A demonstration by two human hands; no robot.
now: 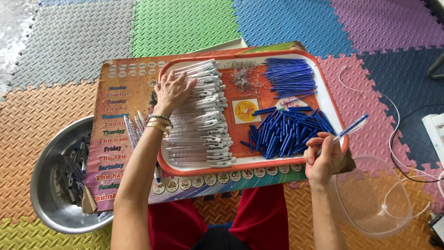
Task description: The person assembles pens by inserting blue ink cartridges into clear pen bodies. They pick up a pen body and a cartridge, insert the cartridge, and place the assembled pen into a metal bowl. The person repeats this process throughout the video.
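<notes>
A white tray with an orange rim (333, 109) rests on a colourful board (120, 111) across my lap. My left hand (173, 91) lies spread on a stack of clear pen barrels with white clips (203, 125) at the tray's left. My right hand (323, 157) holds an assembled clear-and-blue pen (350, 128) over the tray's right edge. Blue pen end pieces (284, 129) are heaped in the tray's middle right. Thin blue refills (289, 76) lie at the back right, with small metal springs (244, 78) beside them.
A metal bowl (46, 203) with several dark pens sits on the foam mats at the left. A clear plastic container (374, 194) stands at the right. White cables (393, 134) trail across the mats at the far right. A few pens (134, 127) lie on the board.
</notes>
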